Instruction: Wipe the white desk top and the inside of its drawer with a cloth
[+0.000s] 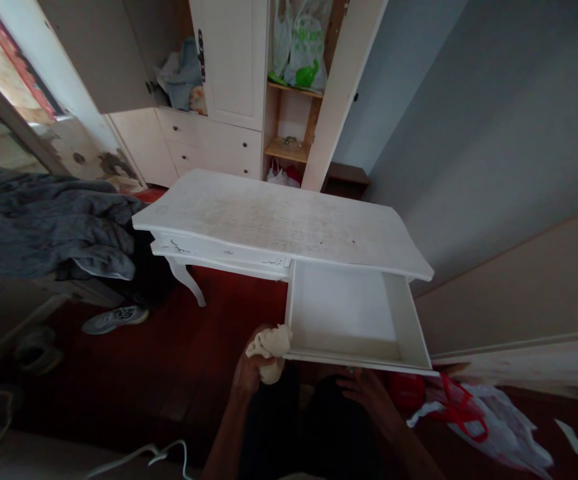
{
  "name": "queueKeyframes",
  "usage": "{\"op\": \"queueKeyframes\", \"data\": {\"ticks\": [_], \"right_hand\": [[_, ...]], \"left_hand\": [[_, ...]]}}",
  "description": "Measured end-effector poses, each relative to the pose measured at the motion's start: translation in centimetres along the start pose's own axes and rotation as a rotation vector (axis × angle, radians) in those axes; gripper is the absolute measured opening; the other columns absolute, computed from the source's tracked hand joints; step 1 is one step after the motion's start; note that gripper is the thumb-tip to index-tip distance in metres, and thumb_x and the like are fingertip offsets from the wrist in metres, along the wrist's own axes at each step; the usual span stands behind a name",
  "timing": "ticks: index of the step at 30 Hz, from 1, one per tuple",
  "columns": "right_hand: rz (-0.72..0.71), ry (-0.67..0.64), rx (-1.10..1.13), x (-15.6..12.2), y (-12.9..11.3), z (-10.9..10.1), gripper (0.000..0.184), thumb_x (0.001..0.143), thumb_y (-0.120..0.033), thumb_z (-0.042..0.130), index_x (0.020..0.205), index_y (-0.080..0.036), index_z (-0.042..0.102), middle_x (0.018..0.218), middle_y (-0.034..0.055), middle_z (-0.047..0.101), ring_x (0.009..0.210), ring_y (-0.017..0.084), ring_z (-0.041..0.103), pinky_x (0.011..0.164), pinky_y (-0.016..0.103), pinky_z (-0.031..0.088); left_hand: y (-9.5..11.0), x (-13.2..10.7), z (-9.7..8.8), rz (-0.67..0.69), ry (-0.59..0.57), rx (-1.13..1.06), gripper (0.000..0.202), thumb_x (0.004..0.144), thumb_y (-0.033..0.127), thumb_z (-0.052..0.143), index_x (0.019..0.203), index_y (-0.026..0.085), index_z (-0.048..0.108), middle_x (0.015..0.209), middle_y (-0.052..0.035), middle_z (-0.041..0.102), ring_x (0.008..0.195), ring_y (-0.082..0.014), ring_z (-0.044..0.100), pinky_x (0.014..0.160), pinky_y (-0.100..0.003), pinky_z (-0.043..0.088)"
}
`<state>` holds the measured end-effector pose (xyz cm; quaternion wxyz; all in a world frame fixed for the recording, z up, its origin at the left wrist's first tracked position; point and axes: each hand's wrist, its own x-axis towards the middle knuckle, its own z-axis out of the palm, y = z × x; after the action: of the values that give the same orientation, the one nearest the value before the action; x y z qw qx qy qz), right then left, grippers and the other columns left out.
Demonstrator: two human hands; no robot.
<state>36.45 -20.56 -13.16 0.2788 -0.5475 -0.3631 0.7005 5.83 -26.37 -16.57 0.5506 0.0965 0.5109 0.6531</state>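
Note:
A crumpled cream cloth point(275, 341) is bunched in my left hand point(249, 373), beside the front left corner of a pulled-out drawer point(343, 307). The fingers are closed around the cloth. My right hand point(366, 392) is just below the drawer's front edge, near its middle, with fingers stretched out and apart. Whether it touches the drawer front is hard to make out in the dim light. The drawer has a pale inside with nothing in it and belongs to a white table point(273, 213), whose top carries greyish smudges.
A grey garment point(49, 220) lies heaped at the left above a sneaker point(115, 319). Behind the table stands a white wardrobe point(231, 63) with open doors and plastic bags inside. A white plastic bag point(493, 420) with red handles lies at the lower right, near the wall.

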Motion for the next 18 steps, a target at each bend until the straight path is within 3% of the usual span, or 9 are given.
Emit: {"op": "queueKeyframes", "data": {"ticks": [3, 6, 9, 14, 18], "right_hand": [[0.001, 0.015, 0.007, 0.5, 0.7, -0.2, 0.067, 0.061, -0.071, 0.079, 0.099, -0.018, 0.065, 0.114, 0.0184, 0.071, 0.097, 0.034, 0.071, 0.084, 0.049, 0.054], [-0.021, 0.033, 0.013, 1.0, 1.4, -0.5, 0.067, 0.062, -0.071, 0.079, 0.100, -0.017, 0.065, 0.114, 0.0197, 0.071, 0.094, 0.033, 0.071, 0.083, 0.049, 0.054], [-0.015, 0.031, 0.017, 1.3, 1.7, -0.6, 0.068, 0.059, -0.071, 0.080, 0.099, -0.018, 0.065, 0.111, 0.0195, 0.071, 0.093, 0.033, 0.071, 0.082, 0.048, 0.054], [-0.013, 0.059, 0.020, 1.1, 1.6, -0.3, 0.070, 0.058, -0.073, 0.079, 0.099, -0.018, 0.066, 0.110, 0.0180, 0.072, 0.094, 0.033, 0.072, 0.082, 0.047, 0.055], [-0.011, 0.036, 0.042, 1.0, 1.4, 0.0, 0.070, 0.057, -0.072, 0.081, 0.098, -0.017, 0.067, 0.107, 0.0182, 0.073, 0.091, 0.032, 0.072, 0.081, 0.046, 0.055]], "left_hand": [[0.2, -0.3, 0.6, -0.011, 0.024, -0.015, 0.039, 0.045, 0.026, 0.078, 0.083, 0.020, 0.073, 0.073, -0.0021, 0.072, 0.075, -0.0239, 0.069, 0.069, -0.034, 0.057], [1.8, 0.5, 2.4, -0.017, 0.072, -0.027, 0.041, 0.044, 0.024, 0.075, 0.084, 0.019, 0.072, 0.073, 0.0000, 0.071, 0.063, -0.0181, 0.065, 0.061, -0.029, 0.054], [3.9, 2.2, 5.0, 0.092, 0.062, -0.014, 0.038, 0.045, 0.026, 0.075, 0.082, 0.016, 0.070, 0.073, 0.0001, 0.070, 0.059, -0.0146, 0.060, 0.055, -0.025, 0.050], [6.4, 5.9, 9.2, 0.274, 0.090, 0.009, 0.038, 0.050, 0.027, 0.076, 0.085, 0.018, 0.065, 0.082, 0.0014, 0.070, 0.071, -0.0122, 0.062, 0.067, -0.022, 0.050], [7.7, 8.9, 11.5, 0.399, 0.121, 0.034, 0.040, 0.056, 0.032, 0.076, 0.092, 0.018, 0.063, 0.083, 0.0018, 0.068, 0.072, -0.0111, 0.061, 0.070, -0.021, 0.049]]}}
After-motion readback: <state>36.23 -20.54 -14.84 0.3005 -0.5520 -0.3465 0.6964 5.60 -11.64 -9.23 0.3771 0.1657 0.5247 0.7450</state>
